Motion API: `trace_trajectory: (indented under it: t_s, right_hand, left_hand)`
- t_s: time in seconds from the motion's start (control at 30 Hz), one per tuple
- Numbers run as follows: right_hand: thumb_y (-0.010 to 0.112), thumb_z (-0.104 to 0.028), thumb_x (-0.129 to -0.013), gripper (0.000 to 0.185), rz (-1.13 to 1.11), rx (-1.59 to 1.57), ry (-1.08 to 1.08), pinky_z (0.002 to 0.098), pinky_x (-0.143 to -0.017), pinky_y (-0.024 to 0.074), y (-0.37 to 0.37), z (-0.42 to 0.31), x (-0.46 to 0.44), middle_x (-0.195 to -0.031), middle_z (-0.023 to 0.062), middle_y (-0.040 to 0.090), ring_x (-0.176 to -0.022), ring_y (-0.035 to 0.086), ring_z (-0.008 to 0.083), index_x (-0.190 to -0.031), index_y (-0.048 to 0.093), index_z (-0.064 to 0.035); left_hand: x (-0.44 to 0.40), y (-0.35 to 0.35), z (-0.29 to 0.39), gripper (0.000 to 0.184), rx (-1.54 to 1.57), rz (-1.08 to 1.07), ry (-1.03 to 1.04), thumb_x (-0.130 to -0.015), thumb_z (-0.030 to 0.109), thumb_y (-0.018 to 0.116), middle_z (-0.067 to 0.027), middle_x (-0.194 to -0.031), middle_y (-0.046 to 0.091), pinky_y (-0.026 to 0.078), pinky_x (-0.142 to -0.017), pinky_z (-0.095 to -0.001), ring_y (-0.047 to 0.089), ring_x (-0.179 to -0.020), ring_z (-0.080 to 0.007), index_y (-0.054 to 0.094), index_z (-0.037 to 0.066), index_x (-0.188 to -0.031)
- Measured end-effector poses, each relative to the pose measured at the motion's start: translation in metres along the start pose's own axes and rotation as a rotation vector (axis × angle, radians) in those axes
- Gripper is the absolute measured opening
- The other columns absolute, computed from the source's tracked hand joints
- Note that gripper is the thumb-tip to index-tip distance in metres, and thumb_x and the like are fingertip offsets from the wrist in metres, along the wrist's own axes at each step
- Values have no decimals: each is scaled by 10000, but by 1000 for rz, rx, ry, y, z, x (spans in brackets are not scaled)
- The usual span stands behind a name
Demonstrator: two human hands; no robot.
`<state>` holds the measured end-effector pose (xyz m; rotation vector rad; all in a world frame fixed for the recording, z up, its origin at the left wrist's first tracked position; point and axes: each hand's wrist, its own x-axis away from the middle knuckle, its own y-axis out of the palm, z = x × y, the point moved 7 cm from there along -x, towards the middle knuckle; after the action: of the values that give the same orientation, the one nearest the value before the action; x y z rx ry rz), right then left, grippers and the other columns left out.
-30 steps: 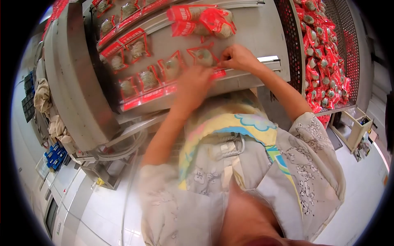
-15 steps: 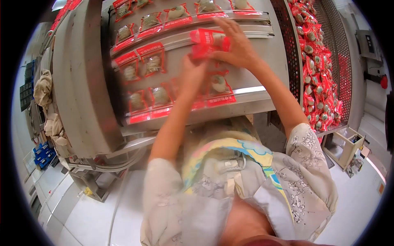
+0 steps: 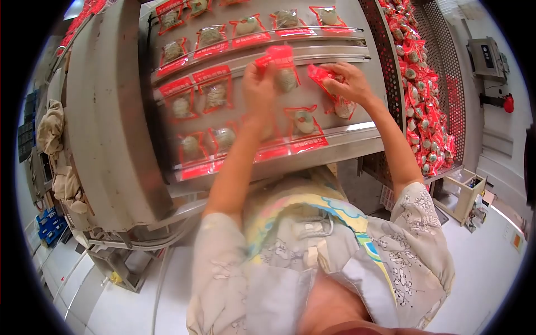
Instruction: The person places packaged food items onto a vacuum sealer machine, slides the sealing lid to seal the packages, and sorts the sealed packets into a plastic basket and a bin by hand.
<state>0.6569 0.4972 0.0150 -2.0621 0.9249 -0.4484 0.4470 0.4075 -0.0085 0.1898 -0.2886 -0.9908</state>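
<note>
My left hand (image 3: 260,89) pinches the red top of a clear packet (image 3: 286,78) with a pale, egg-like item inside, held over the metal conveyor plate (image 3: 240,114). To its right, my right hand (image 3: 350,84) is closed on a second red-edged packet (image 3: 344,107), whose red end (image 3: 318,73) sticks out to the left of the fingers. Beneath my hands lies another packet (image 3: 304,121) near the front rail. Two packets, one of them this packet (image 3: 215,95), rest left of my left hand with their red strips away from me.
Several packets (image 3: 247,25) lie in rows beyond the metal slat (image 3: 312,53). On the right, a perforated metal bin (image 3: 455,84) holds a heap of red packets (image 3: 422,106). A broad steel housing (image 3: 114,111) borders the plate on the left.
My hands were together on a red packet; now they are apart, each with its own packet. The right hand has come down and right. The view has shifted slightly.
</note>
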Motion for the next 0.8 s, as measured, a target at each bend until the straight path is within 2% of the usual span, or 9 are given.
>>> trace_trajectory:
  t_s: [0.13, 0.17, 0.27, 0.37, 0.47, 0.5, 0.6, 0.63, 0.8]
  right_hand:
    - [637, -399, -849, 439, 310, -39, -21, 381, -818, 487, -16, -51, -19, -1095, 136, 614, -948, 630, 284, -1142, 633, -71]
    - [643, -350, -855, 392, 261, -310, 47, 368, -773, 503, -4, -55, -27, -1066, 127, 640, -921, 641, 258, -1108, 643, -51]
    - [649, -293, -849, 303, 157, -347, 152, 337, -668, 507, 45, -63, -46, -898, 103, 678, -778, 653, 217, -1001, 677, -33]
    - [624, -292, -852, 278, -14, -725, 479, 345, -603, 493, 92, -46, -50, -745, 96, 677, -658, 641, 213, -895, 696, -27]
    - [623, -326, -838, 306, 9, -518, 484, 366, -598, 485, 116, -27, -48, -720, 119, 671, -592, 632, 252, -837, 694, -29]
    - [618, -340, -824, 309, 26, -326, 473, 411, -650, 495, 105, -40, -46, -791, 158, 671, -690, 647, 312, -836, 690, -40]
    - [620, -305, -830, 313, 54, 8, 362, 399, -624, 474, 108, -49, -46, -692, 174, 640, -660, 632, 310, -799, 664, 3]
    - [611, -312, -825, 308, 8, -16, 407, 443, -676, 470, 109, -48, -46, -766, 205, 638, -746, 624, 377, -836, 665, -9]
    - [613, -337, -818, 296, 58, -89, 481, 445, -724, 485, 116, -37, -49, -851, 183, 653, -820, 622, 370, -861, 684, -53]
  left_hand:
    - [-16, -23, -14, 142, -89, -41, 0, -890, 221, 660, 49, -690, 586, 373, -478, -202, 479, -566, -19, 624, 83, -899]
    - [-17, -26, -17, 144, -70, -44, -7, -886, 219, 664, 45, -696, 592, 374, -473, -204, 487, -566, -22, 626, 80, -896]
    - [-18, -34, -22, 142, -13, -61, -75, -890, 207, 658, 25, -733, 618, 407, -475, -216, 524, -579, -42, 625, 71, -913]
    - [-10, -49, -24, 142, 26, -38, -238, -918, 206, 618, -4, -787, 648, 463, -488, -228, 572, -600, -68, 619, 71, -962]
    - [-3, -69, -35, 171, -8, 39, -372, -930, 249, 594, -14, -782, 649, 441, -460, -220, 576, -588, -73, 620, 81, -943]
    - [-1, -77, -42, 186, -51, 48, -408, -933, 265, 586, -17, -774, 647, 436, -458, -218, 573, -583, -73, 619, 82, -929]
    - [0, -90, -71, 212, -110, 92, -446, -946, 280, 552, 1, -719, 597, 419, -451, -230, 539, -547, -87, 594, 82, -883]
    - [-2, -95, -83, 209, -121, 98, -460, -947, 277, 549, 4, -712, 584, 421, -453, -235, 533, -542, -95, 587, 80, -887]
    - [-4, -97, -86, 175, -173, 236, -530, -936, 235, 540, -33, -768, 560, 445, -494, -275, 524, -597, -140, 565, 62, -932]
